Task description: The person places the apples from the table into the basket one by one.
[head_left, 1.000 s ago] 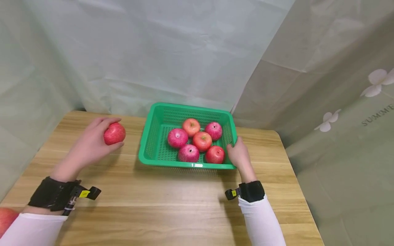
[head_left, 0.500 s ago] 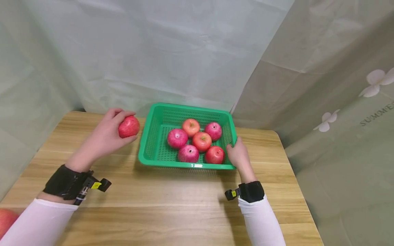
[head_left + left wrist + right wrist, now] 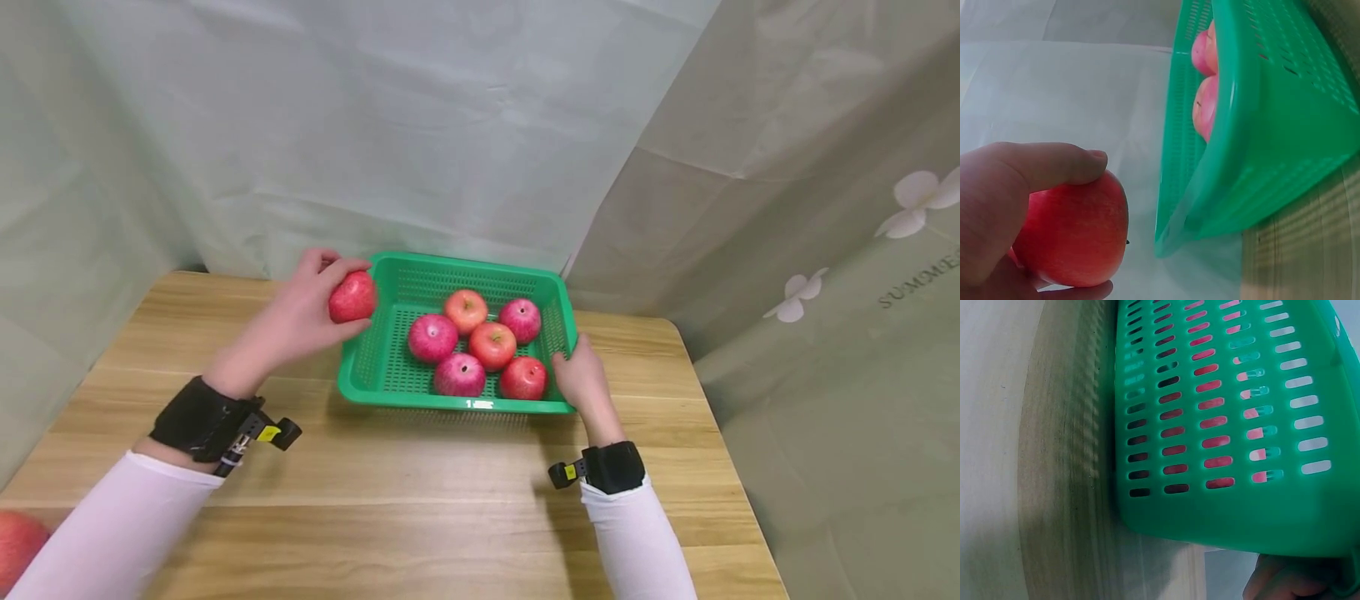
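Note:
My left hand [image 3: 311, 304] grips a red apple [image 3: 353, 297] between thumb and fingers, at the left rim of a green plastic basket [image 3: 416, 400]. In the left wrist view the held apple [image 3: 1079, 228] is beside the basket's rim [image 3: 1225, 125], a gap showing between them. Several red and pink apples [image 3: 492, 345] lie inside the basket, mostly toward its right half. My right hand [image 3: 583, 377] holds the basket's right rim near the front corner, thumb on the inner side. The right wrist view shows the slotted basket wall [image 3: 1222, 512] and part of the right-hand fingers [image 3: 1285, 578].
Another apple [image 3: 18, 546] sits at the lower left edge of the head view, partly cut off. The wooden table [image 3: 450, 508] runs under everything. Pale sheets [image 3: 450, 125] hang behind it, and a printed curtain [image 3: 847, 375] hangs on the right.
My left hand has carried the apple rightward and slightly away from me, from over the table to the basket's left rim. The right hand and the basket have stayed in place.

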Motion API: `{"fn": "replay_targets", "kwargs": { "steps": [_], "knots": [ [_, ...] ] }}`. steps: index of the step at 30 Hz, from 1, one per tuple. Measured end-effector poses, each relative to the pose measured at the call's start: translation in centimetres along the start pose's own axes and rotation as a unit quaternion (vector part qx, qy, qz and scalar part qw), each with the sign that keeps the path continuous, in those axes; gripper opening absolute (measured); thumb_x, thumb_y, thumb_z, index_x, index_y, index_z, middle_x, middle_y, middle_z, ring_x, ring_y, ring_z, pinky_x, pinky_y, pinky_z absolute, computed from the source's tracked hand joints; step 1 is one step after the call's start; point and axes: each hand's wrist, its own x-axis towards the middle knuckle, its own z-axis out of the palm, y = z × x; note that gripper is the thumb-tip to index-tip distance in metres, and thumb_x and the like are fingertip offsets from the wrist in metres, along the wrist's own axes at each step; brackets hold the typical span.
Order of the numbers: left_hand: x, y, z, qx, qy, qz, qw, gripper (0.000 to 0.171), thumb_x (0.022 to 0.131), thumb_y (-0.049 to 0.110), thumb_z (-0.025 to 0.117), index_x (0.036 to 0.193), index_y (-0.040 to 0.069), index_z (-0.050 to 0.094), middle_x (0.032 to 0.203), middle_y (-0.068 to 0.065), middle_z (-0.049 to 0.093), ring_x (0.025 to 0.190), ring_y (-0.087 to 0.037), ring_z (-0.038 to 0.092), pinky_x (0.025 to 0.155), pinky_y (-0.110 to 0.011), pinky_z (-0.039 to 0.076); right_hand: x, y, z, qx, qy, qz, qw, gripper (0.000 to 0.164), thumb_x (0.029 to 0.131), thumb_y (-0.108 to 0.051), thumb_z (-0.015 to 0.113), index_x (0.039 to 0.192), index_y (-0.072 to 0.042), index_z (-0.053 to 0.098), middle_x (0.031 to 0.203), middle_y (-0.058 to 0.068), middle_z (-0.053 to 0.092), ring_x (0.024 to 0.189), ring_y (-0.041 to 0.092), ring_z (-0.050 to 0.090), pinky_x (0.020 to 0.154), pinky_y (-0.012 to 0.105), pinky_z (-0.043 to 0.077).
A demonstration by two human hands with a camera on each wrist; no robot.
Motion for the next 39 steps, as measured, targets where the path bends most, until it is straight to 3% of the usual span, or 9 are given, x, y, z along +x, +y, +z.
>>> {"fn": "replay_targets", "kwargs": {
  "steps": [16,24,31,39],
  "knots": [
    [4.3,0.7,2.9,0.018,-0.036,0.04,0.9984,0.075,0.084,0.014,0.09,0.148,0.002,0.054,0.14,-0.027,0.041,0.114,-0.043,0.059,0.092,-0.062,0.059,0.0,0.2,0.1,-0.008,0.01,-0.009,1.0,0.052,0.107,-0.022,0.053,0.149,0.007,0.039,0.127,0.029,0.062,0.11,0.04,0.064,0.087,0.054,0.058],
    [6.4,0.0,4.3,0.059,-0.076,0.041,0.9946,0.092,0.086,0.019,0.09,0.158,-0.002,0.037,0.14,-0.029,0.041,0.122,-0.043,0.054,0.097,-0.06,0.056,0.0,0.1,0.0,-0.011,0.012,-0.006,1.0,0.055,0.107,-0.024,0.053,0.151,0.006,0.038,0.128,0.028,0.062,0.11,0.04,0.064,0.086,0.053,0.057],
    [7.2,-0.7,4.8,0.074,-0.092,0.053,0.9916,0.08,0.086,0.017,0.089,0.148,-0.008,0.046,0.138,-0.029,0.043,0.124,-0.045,0.05,0.101,-0.058,0.053,0.0,0.0,0.0,-0.01,0.012,-0.005,1.0,0.056,0.107,-0.024,0.054,0.152,0.006,0.037,0.129,0.028,0.062,0.112,0.04,0.064,0.088,0.054,0.057],
    [7.3,-0.5,4.6,0.115,-0.134,0.074,0.9815,0.076,0.08,0.016,0.095,0.144,-0.002,0.057,0.136,-0.024,0.052,0.121,-0.044,0.053,0.098,-0.06,0.053,0.1,0.1,0.0,-0.011,0.012,-0.002,1.0,0.054,0.107,-0.025,0.054,0.15,0.004,0.039,0.126,0.027,0.063,0.108,0.039,0.064,0.085,0.051,0.057]
  ]
}}
